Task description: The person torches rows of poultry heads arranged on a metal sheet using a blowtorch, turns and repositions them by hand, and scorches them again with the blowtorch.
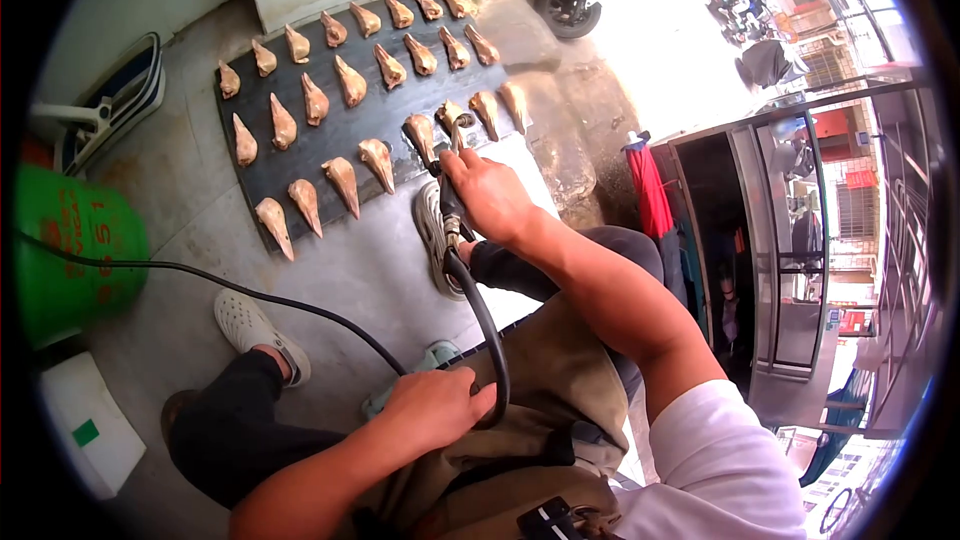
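Observation:
My right hand [487, 192] is wrapped round a gas torch [451, 208] with a metal neck. The torch's curved nozzle [463, 122] points at the nearest row of pale, tapered meat pieces [340, 185], over one piece with a darker surface. Several rows of these pieces lie on a dark board [300, 165] on the floor, most with their pointed ends alike. From the torch a black hose [485, 315] curves down to my lap. There my left hand [432, 407] is closed round the hose, its fingers partly hidden.
To the left stand a green cylinder [85, 250], a white box [92, 425] and a folded chair [115, 105]. My shoes [262, 335] flank the floor before the board. At the right are a red cloth [652, 185] and a metal cabinet [775, 250]; a scooter wheel [568, 8] shows beyond.

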### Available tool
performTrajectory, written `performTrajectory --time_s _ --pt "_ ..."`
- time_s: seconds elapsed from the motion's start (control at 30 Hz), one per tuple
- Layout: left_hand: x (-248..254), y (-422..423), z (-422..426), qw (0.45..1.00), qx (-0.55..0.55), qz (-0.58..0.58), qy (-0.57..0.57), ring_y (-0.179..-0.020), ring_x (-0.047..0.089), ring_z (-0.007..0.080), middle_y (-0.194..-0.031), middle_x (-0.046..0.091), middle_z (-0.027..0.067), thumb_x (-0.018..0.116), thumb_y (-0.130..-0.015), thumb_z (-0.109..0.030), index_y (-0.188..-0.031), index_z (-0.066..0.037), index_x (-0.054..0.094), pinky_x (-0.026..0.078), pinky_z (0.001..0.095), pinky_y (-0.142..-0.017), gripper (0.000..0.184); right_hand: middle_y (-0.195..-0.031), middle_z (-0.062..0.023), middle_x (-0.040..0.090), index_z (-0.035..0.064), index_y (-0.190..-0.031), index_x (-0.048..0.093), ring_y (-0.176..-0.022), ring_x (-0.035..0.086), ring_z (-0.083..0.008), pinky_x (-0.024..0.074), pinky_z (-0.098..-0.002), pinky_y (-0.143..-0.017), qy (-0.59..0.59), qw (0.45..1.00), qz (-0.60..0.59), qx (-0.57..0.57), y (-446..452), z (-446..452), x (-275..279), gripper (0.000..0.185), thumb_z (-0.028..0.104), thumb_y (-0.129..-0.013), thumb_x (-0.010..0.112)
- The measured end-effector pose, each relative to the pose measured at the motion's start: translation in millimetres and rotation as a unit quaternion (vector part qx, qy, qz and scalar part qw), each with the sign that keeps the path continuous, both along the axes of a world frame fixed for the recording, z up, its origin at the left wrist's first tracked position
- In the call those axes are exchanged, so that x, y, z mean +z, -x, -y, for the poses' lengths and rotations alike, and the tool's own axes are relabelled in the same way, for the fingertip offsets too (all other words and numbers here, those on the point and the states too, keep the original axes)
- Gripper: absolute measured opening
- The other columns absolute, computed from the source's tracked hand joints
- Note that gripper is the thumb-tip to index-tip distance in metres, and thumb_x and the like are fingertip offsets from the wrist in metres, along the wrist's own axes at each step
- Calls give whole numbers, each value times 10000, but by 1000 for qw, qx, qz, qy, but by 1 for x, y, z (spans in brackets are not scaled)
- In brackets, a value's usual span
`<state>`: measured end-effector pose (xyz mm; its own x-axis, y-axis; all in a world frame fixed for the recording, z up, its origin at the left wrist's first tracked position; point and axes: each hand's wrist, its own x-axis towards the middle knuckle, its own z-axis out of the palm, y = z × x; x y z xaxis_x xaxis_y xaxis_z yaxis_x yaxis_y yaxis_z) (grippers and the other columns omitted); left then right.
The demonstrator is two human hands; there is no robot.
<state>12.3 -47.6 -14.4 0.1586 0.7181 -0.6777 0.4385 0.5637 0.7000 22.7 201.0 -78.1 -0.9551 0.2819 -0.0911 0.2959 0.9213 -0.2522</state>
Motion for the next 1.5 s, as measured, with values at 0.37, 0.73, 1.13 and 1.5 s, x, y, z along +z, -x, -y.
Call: performTrajectory --time_s 0.37,0.73,1.13,1.5 --pt "2 -2 0 1000 -13 -23 -5 -931 651 436 -926 698 237 429 -978 -544 -964 -13 646 501 524 -806 574 -907 -186 586 31 -1003 521 -796 644 -382 531 -468 -695 -1 999 -52 13 -2 -5 -8 170 95 -852 564" --pt "-11 -6 10 999 -4 -29 -18 -898 638 451 -888 684 238 493 -974 -492 -959 -25 625 487 526 -774 486 -903 -170 580 48 -1018 520 -794 630 -389 520 -473 -679 15 995 -97 -4 -15 -14 -25 241 92 -808 629" --pt "-23 -10 18 998 -7 -46 -32 -865 651 419 -856 686 202 508 -981 -521 -995 -72 661 495 473 -748 475 -891 -146 565 33 -1163 490 -797 638 -350 538 -434 -683 -50 995 -89 19 -20 -21 -26 345 105 -836 571" --pt "-21 -8 14 999 -7 -43 -20 -877 644 434 -856 678 221 504 -982 -527 -998 -52 655 488 480 -755 499 -923 -154 579 10 -1227 505 -813 648 -349 544 -434 -704 -39 998 -51 8 -24 -20 -26 399 108 -845 566"
